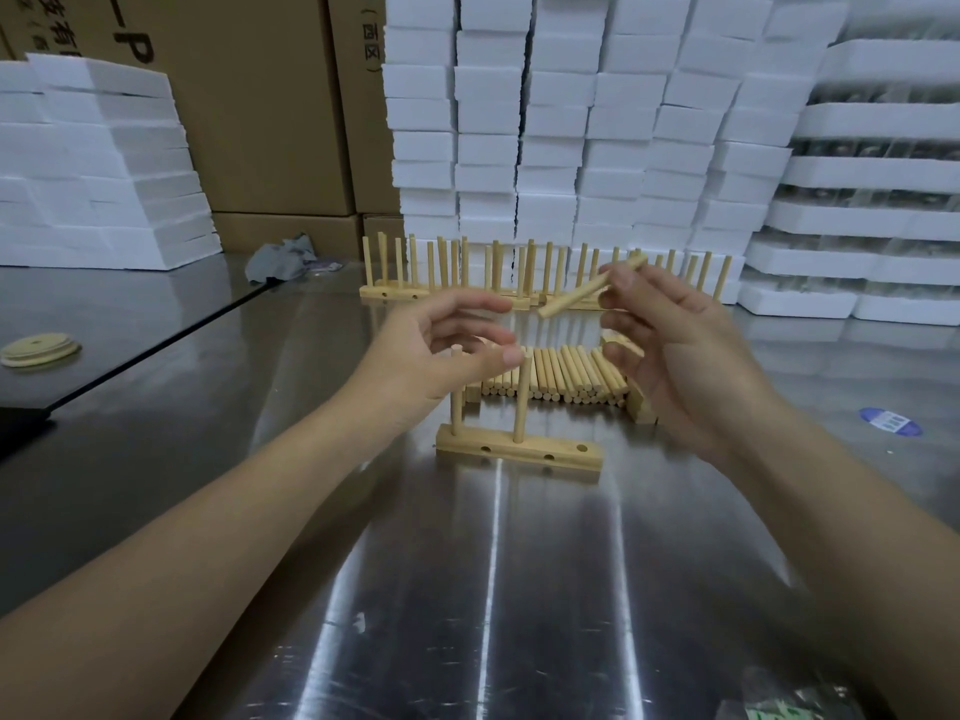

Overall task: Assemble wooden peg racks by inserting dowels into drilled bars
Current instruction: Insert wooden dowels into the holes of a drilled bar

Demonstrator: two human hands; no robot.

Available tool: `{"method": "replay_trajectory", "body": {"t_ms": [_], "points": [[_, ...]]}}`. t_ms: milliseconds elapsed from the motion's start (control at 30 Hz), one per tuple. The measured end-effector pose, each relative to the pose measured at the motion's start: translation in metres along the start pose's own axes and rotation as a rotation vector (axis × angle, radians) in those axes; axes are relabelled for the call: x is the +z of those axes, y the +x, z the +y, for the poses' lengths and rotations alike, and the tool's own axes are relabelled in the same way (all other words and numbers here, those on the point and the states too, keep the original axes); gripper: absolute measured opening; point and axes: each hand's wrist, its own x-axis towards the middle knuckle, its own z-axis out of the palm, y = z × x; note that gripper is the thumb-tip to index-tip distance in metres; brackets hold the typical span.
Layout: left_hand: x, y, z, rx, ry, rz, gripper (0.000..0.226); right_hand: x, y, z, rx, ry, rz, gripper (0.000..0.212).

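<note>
Steel table (519,589) — right hand (675,345) pinches a dowel (571,296), left hand (441,345) loose-fingered.

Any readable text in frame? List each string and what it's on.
"P", after a dash: tall cardboard box.
"技有", partly cut off: same box, left edge.
"西区", after a bracket: neighbouring box.
Blue sticker on the table: print too small to read.
Green-white packet: blurred, unreadable.

The left forearm (208,537) and right forearm (857,511) are shown bare along their whole visible length. The left hand (441,350) and right hand (675,356) are likewise bare, with short, rounded fingernails.
</note>
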Motion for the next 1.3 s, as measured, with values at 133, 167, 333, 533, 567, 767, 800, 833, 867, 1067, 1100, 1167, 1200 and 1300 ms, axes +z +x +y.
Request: {"method": "replay_trajectory", "body": {"t_ms": [133, 167, 333, 533, 567, 767, 800, 833, 867, 1067, 1100, 1167, 1200, 1300], "points": [[0.005, -0.003, -0.005, -0.057, 0.182, -0.145, 0.06, -0.017, -0.002, -0.009, -0.168, -0.633, -0.009, 0.013], [0.006, -0.003, -0.006, -0.061, 0.211, -0.151, 0.061, -0.017, -0.004, -0.009, -0.168, -0.744, -0.066, 0.014], [0.006, -0.004, -0.011, -0.02, 0.292, -0.099, 0.059, -0.008, -0.009, 0.0, -0.133, -0.909, -0.182, 0.014], [0.005, -0.004, -0.015, 0.006, 0.333, -0.102, 0.054, -0.008, -0.01, 0.004, -0.16, -0.91, -0.16, 0.014], [0.005, -0.004, -0.016, 0.009, 0.332, -0.104, 0.054, -0.008, -0.009, 0.005, -0.175, -0.909, -0.148, 0.015], [0.006, -0.003, -0.017, 0.016, 0.34, -0.106, 0.052, -0.009, -0.008, 0.007, -0.194, -0.955, -0.157, 0.016], [0.005, -0.003, -0.017, 0.017, 0.339, -0.107, 0.052, -0.01, -0.007, 0.008, -0.195, -0.957, -0.153, 0.016], [0.005, -0.003, -0.016, 0.018, 0.338, -0.108, 0.052, -0.01, -0.007, 0.008, -0.195, -0.959, -0.147, 0.015], [0.005, -0.003, -0.016, 0.017, 0.338, -0.11, 0.052, -0.011, -0.007, 0.008, -0.198, -0.967, -0.142, 0.015], [0.005, -0.003, -0.017, 0.02, 0.351, -0.108, 0.051, -0.011, -0.007, 0.007, -0.198, -1.009, -0.172, 0.014], [0.005, -0.003, -0.017, 0.017, 0.355, -0.106, 0.049, -0.012, -0.007, 0.007, -0.189, -1.013, -0.184, 0.014], [0.007, -0.004, -0.017, 0.025, 0.375, -0.073, 0.048, -0.012, -0.006, 0.005, -0.174, -1.028, -0.212, 0.014], [0.008, -0.005, -0.016, 0.047, 0.407, -0.031, 0.05, -0.013, -0.005, 0.004, -0.168, -1.03, -0.222, 0.015], [0.017, -0.007, -0.006, 0.215, 0.626, 0.1, 0.057, -0.015, -0.003, 0.004, -0.148, -1.043, -0.23, 0.018]]}}
